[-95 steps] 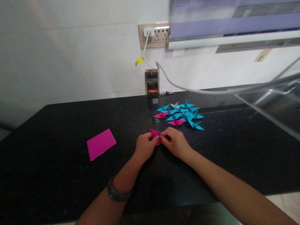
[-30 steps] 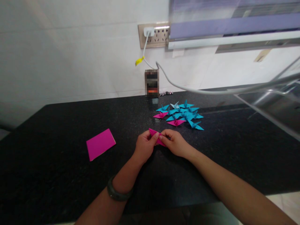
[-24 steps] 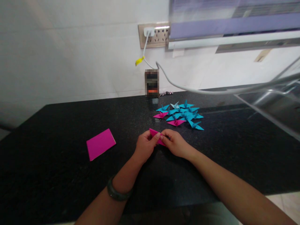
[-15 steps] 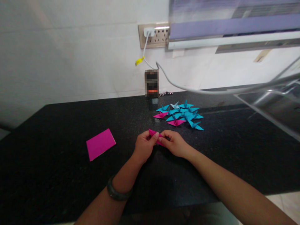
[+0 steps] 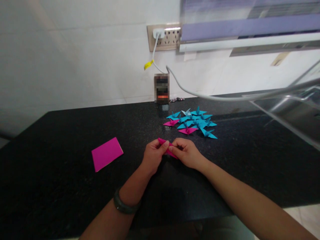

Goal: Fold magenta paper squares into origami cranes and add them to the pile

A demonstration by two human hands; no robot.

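Observation:
A folded piece of pink origami paper (image 5: 171, 152) is pinched between my two hands over the dark counter. My left hand (image 5: 153, 154) grips its upper left part, thumb on top. My right hand (image 5: 187, 151) holds the other side, its thumb close to the left thumb and its fingers bent behind the paper. Parts of the paper are hidden by my fingers. Just beyond my hands lie several folded paper cranes, mostly blue (image 5: 209, 134), with a pink crane (image 5: 188, 130) at the near side and a pale one (image 5: 186, 112) at the back.
A stack of square pink paper (image 5: 107, 154) lies on the black counter (image 5: 62, 133) to the left. A phone-like, pixelated object (image 5: 162, 88) leans against the wall. A white cable (image 5: 190, 91) runs from the wall socket (image 5: 163, 37) rightward, near a metal sink edge (image 5: 285, 123).
Both hands stay almost in place on the pink paper. My right fingers have shifted slightly, and a bit more of the paper's lower edge shows.

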